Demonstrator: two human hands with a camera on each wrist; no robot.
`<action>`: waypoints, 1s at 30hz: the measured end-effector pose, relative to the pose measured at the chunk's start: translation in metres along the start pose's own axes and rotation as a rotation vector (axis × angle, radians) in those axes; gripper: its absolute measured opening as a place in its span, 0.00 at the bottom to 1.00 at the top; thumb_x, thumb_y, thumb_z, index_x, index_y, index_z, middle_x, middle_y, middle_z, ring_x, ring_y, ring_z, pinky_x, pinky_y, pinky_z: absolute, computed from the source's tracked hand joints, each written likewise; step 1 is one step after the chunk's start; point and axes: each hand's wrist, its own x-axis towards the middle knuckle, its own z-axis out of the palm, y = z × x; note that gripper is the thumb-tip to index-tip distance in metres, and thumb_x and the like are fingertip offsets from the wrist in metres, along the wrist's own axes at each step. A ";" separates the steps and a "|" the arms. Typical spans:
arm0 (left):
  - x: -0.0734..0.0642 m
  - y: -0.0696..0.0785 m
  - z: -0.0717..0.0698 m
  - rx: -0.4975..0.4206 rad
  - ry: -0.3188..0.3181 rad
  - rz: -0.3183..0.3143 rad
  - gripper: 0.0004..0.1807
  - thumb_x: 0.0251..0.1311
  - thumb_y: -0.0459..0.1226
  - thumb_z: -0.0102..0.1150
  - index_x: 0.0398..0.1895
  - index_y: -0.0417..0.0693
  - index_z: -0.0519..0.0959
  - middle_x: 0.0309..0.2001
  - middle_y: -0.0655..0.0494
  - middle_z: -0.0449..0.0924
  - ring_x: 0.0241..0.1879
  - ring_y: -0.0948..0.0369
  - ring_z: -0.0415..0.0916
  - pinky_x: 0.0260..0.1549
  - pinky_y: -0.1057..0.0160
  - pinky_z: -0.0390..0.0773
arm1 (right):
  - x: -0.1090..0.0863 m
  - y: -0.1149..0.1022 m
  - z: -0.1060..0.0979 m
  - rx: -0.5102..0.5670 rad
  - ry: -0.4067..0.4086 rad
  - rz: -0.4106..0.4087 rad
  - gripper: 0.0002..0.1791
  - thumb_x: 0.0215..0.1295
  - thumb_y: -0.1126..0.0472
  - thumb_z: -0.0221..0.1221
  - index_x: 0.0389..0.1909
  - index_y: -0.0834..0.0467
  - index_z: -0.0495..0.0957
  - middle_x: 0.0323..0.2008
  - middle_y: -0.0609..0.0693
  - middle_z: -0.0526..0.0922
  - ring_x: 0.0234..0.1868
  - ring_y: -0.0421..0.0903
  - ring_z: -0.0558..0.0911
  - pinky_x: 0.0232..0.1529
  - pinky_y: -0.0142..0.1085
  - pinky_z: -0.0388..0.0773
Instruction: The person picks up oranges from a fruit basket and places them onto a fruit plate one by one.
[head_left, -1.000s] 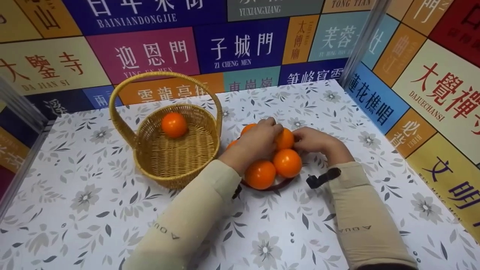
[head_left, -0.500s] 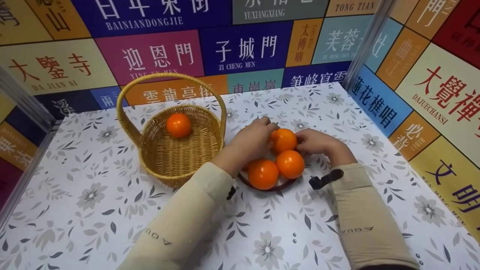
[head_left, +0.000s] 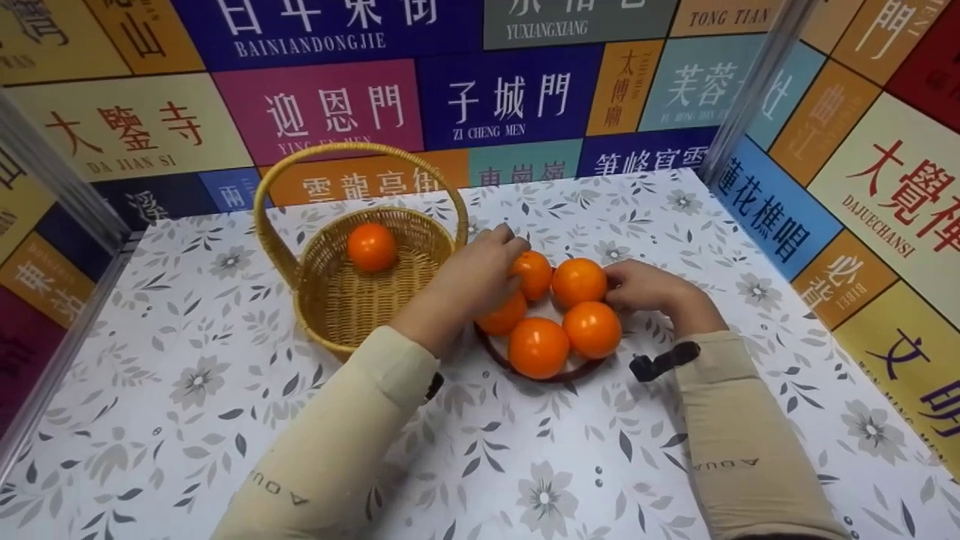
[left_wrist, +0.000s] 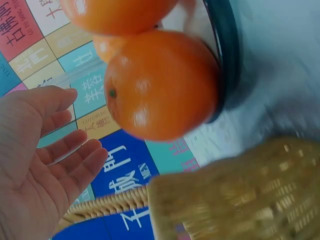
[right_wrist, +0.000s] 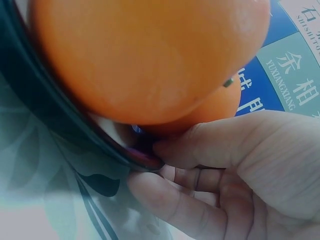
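Several oranges (head_left: pixel 538 347) sit in a ring on a round plate with a dark red rim (head_left: pixel 577 373). My left hand (head_left: pixel 480 276) is above the plate's left side, overlapping two oranges in the head view. In the left wrist view that hand (left_wrist: pixel 55 155) has relaxed fingers, holds nothing and is apart from the nearest orange (left_wrist: pixel 160 87). At the plate's right edge, my right hand (head_left: pixel 649 291) pinches the rim (right_wrist: pixel 60 115) between thumb and fingers, as the right wrist view shows. One more orange (head_left: pixel 372 247) lies inside the wicker basket (head_left: pixel 330 337).
The basket, with its tall arched handle (head_left: pixel 262 217), stands left of the plate, close to my left forearm. A flower-patterned cloth (head_left: pixel 540 457) covers the table. Panels with printed characters (head_left: pixel 510 97) close off the back and sides.
My left hand has moved left from over the middle of the plate, uncovering the oranges behind it. My right hand stays at the plate's rim. The head view has shifted slightly.
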 end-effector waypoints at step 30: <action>-0.028 -0.068 -0.032 0.096 0.085 -0.063 0.12 0.72 0.41 0.54 0.53 0.48 0.80 0.49 0.46 0.77 0.44 0.48 0.79 0.47 0.47 0.83 | 0.003 0.000 0.001 -0.028 0.022 0.023 0.17 0.64 0.64 0.59 0.53 0.57 0.83 0.45 0.54 0.84 0.41 0.49 0.80 0.47 0.39 0.77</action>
